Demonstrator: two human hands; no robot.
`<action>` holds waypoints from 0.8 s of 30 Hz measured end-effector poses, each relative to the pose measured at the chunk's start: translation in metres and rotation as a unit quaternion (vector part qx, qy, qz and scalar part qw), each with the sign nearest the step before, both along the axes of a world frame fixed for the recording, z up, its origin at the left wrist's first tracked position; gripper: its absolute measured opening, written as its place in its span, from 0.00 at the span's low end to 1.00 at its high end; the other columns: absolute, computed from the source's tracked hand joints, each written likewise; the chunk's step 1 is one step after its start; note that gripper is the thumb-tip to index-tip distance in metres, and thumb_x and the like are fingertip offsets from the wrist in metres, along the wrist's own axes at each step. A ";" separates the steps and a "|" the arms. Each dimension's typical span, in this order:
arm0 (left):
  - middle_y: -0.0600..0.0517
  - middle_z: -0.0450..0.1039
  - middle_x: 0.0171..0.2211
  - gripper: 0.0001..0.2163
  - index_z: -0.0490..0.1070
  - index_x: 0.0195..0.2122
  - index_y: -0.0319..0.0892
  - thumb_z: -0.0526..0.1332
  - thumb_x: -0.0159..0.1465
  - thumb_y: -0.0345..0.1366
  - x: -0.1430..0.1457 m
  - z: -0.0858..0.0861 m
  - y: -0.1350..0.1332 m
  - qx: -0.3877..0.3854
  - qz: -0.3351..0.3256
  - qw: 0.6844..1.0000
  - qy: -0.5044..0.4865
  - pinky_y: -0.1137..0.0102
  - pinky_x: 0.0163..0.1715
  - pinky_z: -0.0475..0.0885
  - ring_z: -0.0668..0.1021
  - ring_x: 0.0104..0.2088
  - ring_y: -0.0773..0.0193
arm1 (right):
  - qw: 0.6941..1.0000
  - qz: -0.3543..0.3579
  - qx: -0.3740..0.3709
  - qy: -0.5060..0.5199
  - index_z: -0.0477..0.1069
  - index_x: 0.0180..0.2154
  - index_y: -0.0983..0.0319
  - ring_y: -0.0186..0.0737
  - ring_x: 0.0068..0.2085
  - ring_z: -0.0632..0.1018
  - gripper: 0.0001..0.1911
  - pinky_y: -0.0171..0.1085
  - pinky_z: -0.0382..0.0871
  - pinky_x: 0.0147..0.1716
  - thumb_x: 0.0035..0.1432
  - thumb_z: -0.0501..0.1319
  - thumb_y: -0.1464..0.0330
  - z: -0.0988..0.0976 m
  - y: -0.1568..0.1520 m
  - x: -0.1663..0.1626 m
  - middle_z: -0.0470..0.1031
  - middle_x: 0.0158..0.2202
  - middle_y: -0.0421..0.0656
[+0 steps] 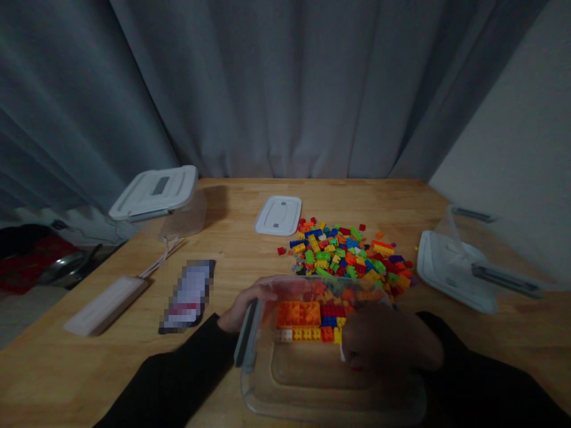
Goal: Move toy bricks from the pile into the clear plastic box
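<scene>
A clear plastic box with grey side latches stands in front of me. My left hand is closed around its left wall near the far corner. Toy building bricks lie in rows along the far side of the box floor: orange, red, blue, yellow and a whitish one. Over the box's right half, my right hand points down with its fingers closed. A sliver of white and a bit of red show at those fingertips; what they hold is mostly hidden by the dark, blurred hand.
Beyond the box spreads a pile of loose coloured bricks. A white lid lies behind it. At left are a lidded clear box, a pixelated phone and a white power strip. Another clear box stands at right.
</scene>
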State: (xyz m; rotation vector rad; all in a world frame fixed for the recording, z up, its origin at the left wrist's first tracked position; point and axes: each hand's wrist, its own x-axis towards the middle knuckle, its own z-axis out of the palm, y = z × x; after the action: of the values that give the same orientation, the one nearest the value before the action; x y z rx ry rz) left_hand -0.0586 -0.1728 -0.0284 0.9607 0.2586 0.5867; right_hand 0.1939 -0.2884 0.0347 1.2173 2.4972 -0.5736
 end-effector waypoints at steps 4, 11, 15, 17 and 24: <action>0.40 0.81 0.54 0.28 0.81 0.52 0.35 0.55 0.50 0.31 0.000 -0.003 0.001 -0.002 -0.007 1.000 -0.005 0.48 0.66 0.60 0.73 0.63 0.40 | 0.997 0.007 -0.054 0.059 0.82 0.32 0.62 0.40 0.29 0.77 0.12 0.37 0.63 0.30 0.61 0.59 0.69 0.016 0.003 0.001 0.82 0.31 0.44; 0.37 0.79 0.57 0.31 0.77 0.57 0.31 0.54 0.52 0.33 -0.001 -0.006 0.001 0.009 -0.025 1.000 -0.003 0.45 0.66 0.59 0.74 0.63 0.37 | 0.953 -0.152 0.083 0.249 0.80 0.45 0.57 0.37 0.40 0.81 0.17 0.35 0.69 0.40 0.72 0.55 0.58 0.067 0.012 0.029 0.83 0.42 0.41; 0.40 0.81 0.54 0.29 0.79 0.54 0.34 0.54 0.52 0.32 -0.001 -0.002 0.001 0.005 -0.006 1.000 0.004 0.46 0.65 0.60 0.74 0.63 0.39 | 0.890 -0.246 0.245 0.296 0.81 0.44 0.58 0.40 0.41 0.81 0.17 0.37 0.72 0.41 0.70 0.57 0.56 0.071 0.028 0.065 0.84 0.42 0.44; 0.40 0.81 0.54 0.27 0.80 0.52 0.35 0.55 0.52 0.32 -0.001 0.000 0.000 0.001 -0.004 1.000 0.006 0.46 0.65 0.60 0.73 0.63 0.39 | 0.857 -0.299 0.293 0.300 0.81 0.43 0.59 0.43 0.42 0.82 0.17 0.38 0.73 0.42 0.69 0.58 0.56 0.066 0.039 0.084 0.84 0.42 0.45; 0.41 0.81 0.55 0.27 0.80 0.51 0.35 0.55 0.51 0.32 0.000 -0.002 0.001 -0.003 -0.010 1.000 -0.003 0.48 0.65 0.60 0.72 0.64 0.39 | 0.860 -0.364 0.272 0.231 0.81 0.42 0.62 0.46 0.43 0.82 0.19 0.41 0.73 0.43 0.68 0.56 0.59 0.034 0.076 0.134 0.84 0.44 0.49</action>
State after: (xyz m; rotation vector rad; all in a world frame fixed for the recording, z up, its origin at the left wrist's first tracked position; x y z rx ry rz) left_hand -0.0590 -0.1715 -0.0301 0.9536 0.2446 0.5699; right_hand 0.3284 -0.2125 0.0684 2.5679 2.5934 -0.3377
